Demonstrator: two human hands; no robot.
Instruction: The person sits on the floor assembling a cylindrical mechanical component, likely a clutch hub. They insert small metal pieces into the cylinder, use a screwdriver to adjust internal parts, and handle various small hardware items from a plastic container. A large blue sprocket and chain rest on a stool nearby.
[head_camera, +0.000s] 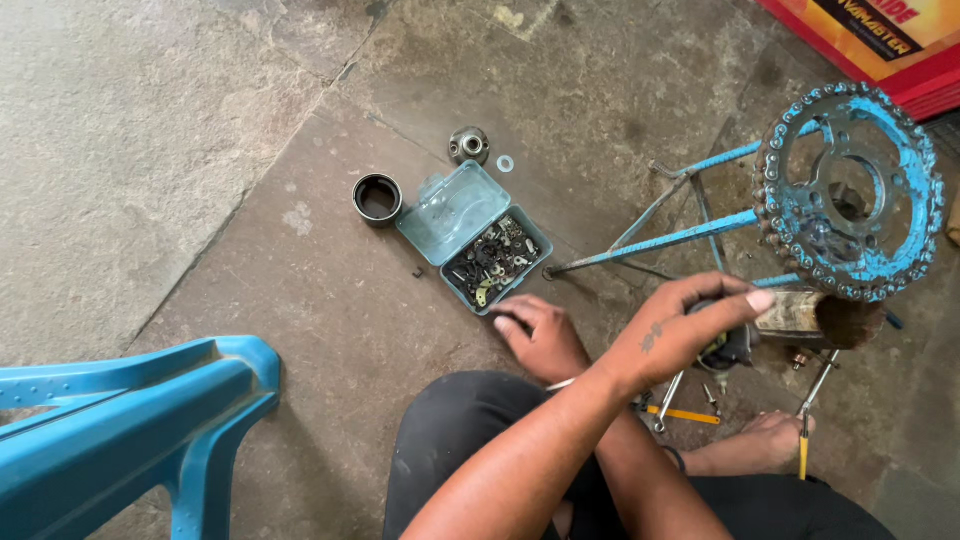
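My arms are crossed. My left hand (690, 320) reaches right and grips a dark round part (730, 348) at the end of a rusty cylinder (815, 318). Above it stands a worn blue sprocket (850, 190) with a chain around it, fixed to thin blue frame tubes (650, 243). My right hand (540, 335) reaches left, fingers bent down onto the floor at the near corner of an open teal plastic box (472, 236) of small metal parts. Whether those fingers pinch anything is hidden.
A black ring (377, 197), a grey metal hub cap (469, 146) and a white washer (505, 163) lie beyond the box. Yellow-handled tools (690, 415) lie by my bare foot (765, 442). A blue plastic chair (130, 430) stands at left, a red carton (890, 40) at top right.
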